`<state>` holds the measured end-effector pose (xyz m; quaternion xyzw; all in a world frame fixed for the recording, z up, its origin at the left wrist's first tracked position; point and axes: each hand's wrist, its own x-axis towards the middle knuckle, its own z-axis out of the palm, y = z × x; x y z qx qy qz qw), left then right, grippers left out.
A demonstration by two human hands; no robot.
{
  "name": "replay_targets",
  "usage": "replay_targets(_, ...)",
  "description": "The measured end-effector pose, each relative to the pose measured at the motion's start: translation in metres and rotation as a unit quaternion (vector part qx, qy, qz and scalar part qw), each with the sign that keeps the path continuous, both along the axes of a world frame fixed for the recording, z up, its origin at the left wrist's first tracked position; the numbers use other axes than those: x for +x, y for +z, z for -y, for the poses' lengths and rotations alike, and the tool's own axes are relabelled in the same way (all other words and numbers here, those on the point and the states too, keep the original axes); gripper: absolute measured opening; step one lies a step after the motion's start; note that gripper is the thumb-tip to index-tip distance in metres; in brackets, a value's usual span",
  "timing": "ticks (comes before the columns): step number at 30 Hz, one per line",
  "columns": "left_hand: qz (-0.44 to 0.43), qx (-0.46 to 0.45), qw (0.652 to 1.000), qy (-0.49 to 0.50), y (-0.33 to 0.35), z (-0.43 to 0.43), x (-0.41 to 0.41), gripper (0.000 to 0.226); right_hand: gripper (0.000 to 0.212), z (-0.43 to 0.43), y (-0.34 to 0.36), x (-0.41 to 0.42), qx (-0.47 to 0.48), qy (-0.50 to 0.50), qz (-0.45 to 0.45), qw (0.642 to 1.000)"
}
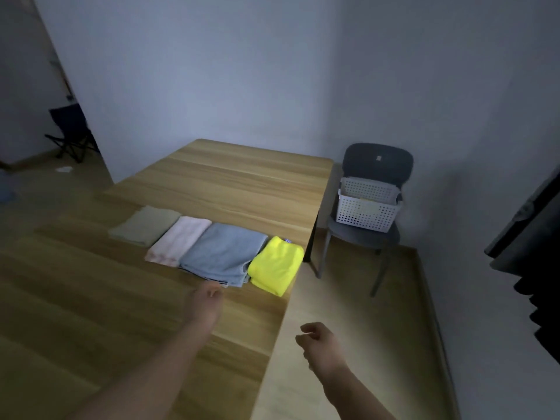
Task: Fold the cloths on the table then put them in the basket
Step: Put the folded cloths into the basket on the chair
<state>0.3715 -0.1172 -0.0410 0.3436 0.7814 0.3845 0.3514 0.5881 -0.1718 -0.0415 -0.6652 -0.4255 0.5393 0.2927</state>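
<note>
Nearby: basket (366, 212) on chair (378, 162), possibly holding cloth (365, 200).

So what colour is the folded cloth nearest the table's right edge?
Bright yellow cloth, seen best in the head view.

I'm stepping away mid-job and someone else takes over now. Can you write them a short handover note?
Left hand: at the near corner of the blue cloth; contact unclear.
Right hand: empty, loosely curled, past the table edge.
Green cloth, pink cloth, blue cloth and yellow cloth lie folded in a row on the table.
Basket: on the chair to the right, something yellowish inside.
Done: these four look folded.
Left: put all four in the basket.
</note>
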Motion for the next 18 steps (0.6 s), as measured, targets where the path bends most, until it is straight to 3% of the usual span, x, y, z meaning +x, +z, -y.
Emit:
replay_targets(3,0.288,-0.044,0.950,0.114,-0.002,-0.023,-0.037,0.045,0.020,-0.028,-0.004,-0.033,0.005,-0.030,-0.019,0.999)
replay_targets(6,0.418,-0.043,0.895,0.153,-0.009,-0.043,-0.072,0.049,0.022,-0.060,-0.016,-0.077,-0.033,-0.109,-0.075,0.991)
replay_targets(9,0.468,-0.044,0.870,0.149,-0.014,-0.065,-0.087,0.048,0.027,-0.080,-0.029,-0.109,-0.069,-0.178,-0.115,0.975)
replay_targets(12,0.479,-0.071,0.867,0.120,-0.017,-0.096,-0.099,0.046,0.034,-0.102,-0.043,-0.139,-0.083,-0.229,-0.127,0.962)
replay_targets(18,0.432,-0.139,0.885,0.105,-0.019,-0.134,-0.100,0.026,0.021,-0.115,-0.048,-0.152,-0.096,-0.293,-0.123,0.943)
